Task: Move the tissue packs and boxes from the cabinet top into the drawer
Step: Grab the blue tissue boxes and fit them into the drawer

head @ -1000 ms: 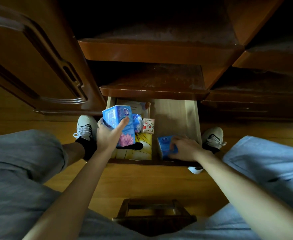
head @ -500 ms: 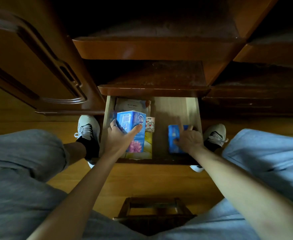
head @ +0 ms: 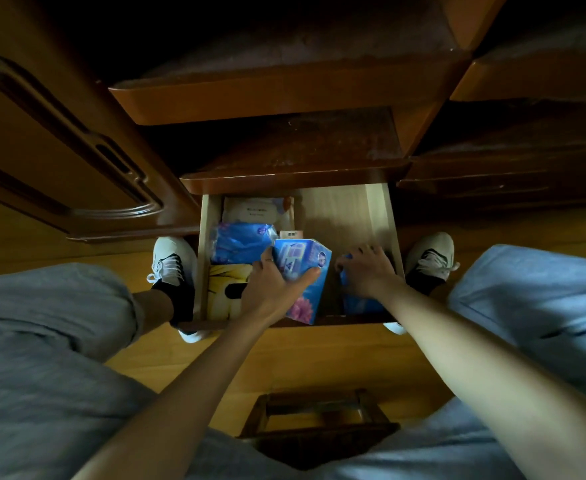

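Reaching down from a seat, a person works both bare hands inside an open wooden drawer (head: 376, 209) pulled out beneath a dark brown cabinet (head: 284, 98). The left hand (head: 270, 289) wraps its grip around a blue tissue box (head: 305, 271) printed with a pink flower, thumb on one side and fingers on the other, holding it tilted above the middle of the drawer near its front edge. The right hand (head: 364, 271) lies palm down over a blue tissue pack (head: 357, 303) in the right front corner, fingers curled over its top; whether that grip actually clamps the pack cannot be told. Along the drawer's left side lie a crinkled blue pack (head: 237, 242), a pale pack (head: 253, 211) behind it toward the back, and a yellow box (head: 225, 292) nearer the front. A small white carton (head: 290, 233) peeks out just behind the held box. White sneakers (head: 172, 261) flank the drawer on the wooden floor (head: 319, 358), grey trousers (head: 42, 323) frame the scene, and a low wooden stool (head: 319, 424) sits between the knees.
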A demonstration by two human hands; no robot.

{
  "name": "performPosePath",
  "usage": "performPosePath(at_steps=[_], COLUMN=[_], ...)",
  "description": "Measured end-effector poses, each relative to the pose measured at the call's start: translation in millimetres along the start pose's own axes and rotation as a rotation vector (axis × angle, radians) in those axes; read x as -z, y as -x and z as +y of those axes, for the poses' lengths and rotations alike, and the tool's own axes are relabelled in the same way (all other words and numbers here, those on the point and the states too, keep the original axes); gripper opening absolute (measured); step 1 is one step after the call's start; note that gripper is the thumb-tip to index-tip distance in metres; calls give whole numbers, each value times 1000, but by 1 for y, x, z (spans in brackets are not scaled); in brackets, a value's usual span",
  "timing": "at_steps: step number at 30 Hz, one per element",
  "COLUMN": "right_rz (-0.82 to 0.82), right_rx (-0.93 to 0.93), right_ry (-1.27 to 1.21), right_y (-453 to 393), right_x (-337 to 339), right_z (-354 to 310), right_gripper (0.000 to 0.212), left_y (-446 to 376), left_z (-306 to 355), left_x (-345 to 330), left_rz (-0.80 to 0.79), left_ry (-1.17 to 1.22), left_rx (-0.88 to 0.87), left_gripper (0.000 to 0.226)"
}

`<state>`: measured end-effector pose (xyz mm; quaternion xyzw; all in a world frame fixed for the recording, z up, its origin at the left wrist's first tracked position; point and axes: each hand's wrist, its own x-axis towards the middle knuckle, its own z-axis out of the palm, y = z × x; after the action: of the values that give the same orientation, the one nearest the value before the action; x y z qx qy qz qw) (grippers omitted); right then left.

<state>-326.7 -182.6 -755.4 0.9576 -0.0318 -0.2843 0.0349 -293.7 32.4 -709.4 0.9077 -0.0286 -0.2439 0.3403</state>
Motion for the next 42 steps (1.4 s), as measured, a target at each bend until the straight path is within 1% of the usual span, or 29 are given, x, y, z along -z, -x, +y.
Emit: performPosePath(at_steps=[1, 3, 4, 5, 6, 7, 8, 9, 10, 11, 12, 13, 15, 17, 19, 21, 22, 24, 26, 27, 29, 31, 33, 35, 36, 38, 40, 42], right_rz=[58, 222, 243, 193, 99, 12, -24, -41, -25, 7, 1, -33, -101, -108, -74, -23, -29, -94, -146, -150, -109, -59, -74, -126, -165, -253, -299, -310], right_rx=[-13, -58, -73, -90, -96, -92, -80, -84, -98, -123, -152, -168, -193, -162, -130, -147, -153, -143, -127, -126, -135, -117, -88, -64, -53, -39, -32, -28], right_ry=[-99, -386, -567, -833, -1171, -1419, -1507, -1478, -1413, -1345, -1324, -1339, -1314, -1201, -971, -751, -731, -787, -786, -746, -588, -482, -539, -635, -683, -793, -881, -944], right_y=[2, 6, 10, 13, 16, 17, 17, 20, 21, 22, 21, 22, 18, 12, 10, 10, 9, 5, 0, -2, -4, -6, -10, -16, -18, -23, -29, -35], right_x=[-2, -2, 4, 13, 25, 34, 41, 45, 43, 38, 32, 28, 26, 27, 27, 25, 23, 23, 24, 24, 20, 18, 19, 19, 18, 17, 16, 16], right_z=[1, 6, 8, 8, 7, 5, 3, 1, -1, 0, 2, 4, 6, -1, -12, -16, -14, -7, -2, -1, 0, 2, 4, 7, 8, 9, 7, 3], right_gripper=[46, 36, 35, 40, 49, 59, 71, 80, 82, 78, 71, 65, 62, 61, 63, 65, 63, 55, 52, 53, 61, 61, 52, 44, 42, 41, 40, 40], left_y=[0, 0, 0, -1, -2, -4, -6, -8, -10, -11, -12, -12, -14, -19, -24, -25, -24, -21, -22, -24, -29, -38, -46, -52, -53, -54, -56, -60], left_z=[5, 13, 17, 21, 24, 27, 29, 30, 28, 23, 16, 9, -3, -16, -27, -36, -38, -38, -33, -29, -23, -20, -19, -21, -23, -28, -32, -31], left_x=[-5, -14, -17, -20, -22, -24, -24, -24, -24, -25, -25, -24, -17, -6, 2, 5, 4, 1, -3, -4, -4, -3, -4, -8, -10, -13, -15, -16], left_rz=[15, 52, 72, 96, 117, 115, 78, 4, -91, -172, -206, -184, -41, 91, 137, 139, 132, 114, 109, 108, 97, 50, -30, -89, -98, -102, -138, -196], left_ry=[-38, -80, -92, -102, -105, -102, -93, -75, -39, 18, 98, 156, 171, 96, 91, 114, 112, 61, -66, -137, -282, -398, -500, -631, -681, -696, -648, -621], left_rx=[1, 14, 24, 30, 20, -6, -42, -76, -100, -98, -61, -5, 101, 112, 105, 101, 96, 50, -78, -161, -306, -399, -461, -528, -555, -584, -584, -553], left_gripper=[116, 117, 119, 119, 118, 113, 104, 90, 71, 49, 30, 22, 22, 24, 22, 20, 21, 26, 29, 30, 35, 41, 45, 48, 51, 59, 75, 99])
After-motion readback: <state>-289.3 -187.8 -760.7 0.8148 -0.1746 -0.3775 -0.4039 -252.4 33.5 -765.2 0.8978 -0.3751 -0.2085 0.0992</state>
